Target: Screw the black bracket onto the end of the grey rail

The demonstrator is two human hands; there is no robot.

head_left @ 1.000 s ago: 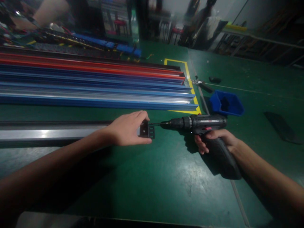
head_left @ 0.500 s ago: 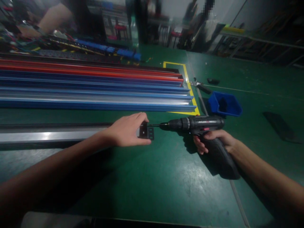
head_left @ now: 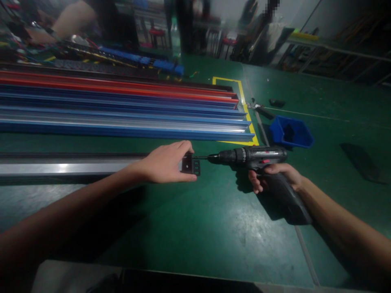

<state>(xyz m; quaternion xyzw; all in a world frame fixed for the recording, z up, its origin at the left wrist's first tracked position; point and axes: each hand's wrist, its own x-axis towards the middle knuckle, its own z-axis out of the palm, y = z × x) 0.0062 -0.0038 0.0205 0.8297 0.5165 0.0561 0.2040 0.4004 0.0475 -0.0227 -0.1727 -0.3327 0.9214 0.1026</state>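
My left hand (head_left: pixel 166 163) is closed around a small black end bracket (head_left: pixel 190 165) at the right end of a long silver metal rail (head_left: pixel 65 168) lying on the green table (head_left: pixel 207 228). My right hand (head_left: pixel 275 175) grips the handle of a black cordless drill (head_left: pixel 256 156). The drill lies level, pointing left, and its bit tip meets the bracket's upper part.
A stack of long blue, silver and red rails (head_left: pixel 122 110) lies behind the hands. A blue plastic bin (head_left: pixel 291 132) stands at the right, with pliers (head_left: pixel 259 109) beyond it. Yellow tape (head_left: pixel 244 110) marks the table. Another person's arm (head_left: pixel 61 22) is at the far left.
The view shifted slightly; hands, bracket and drill keep the same pose, with the bit still at the bracket.
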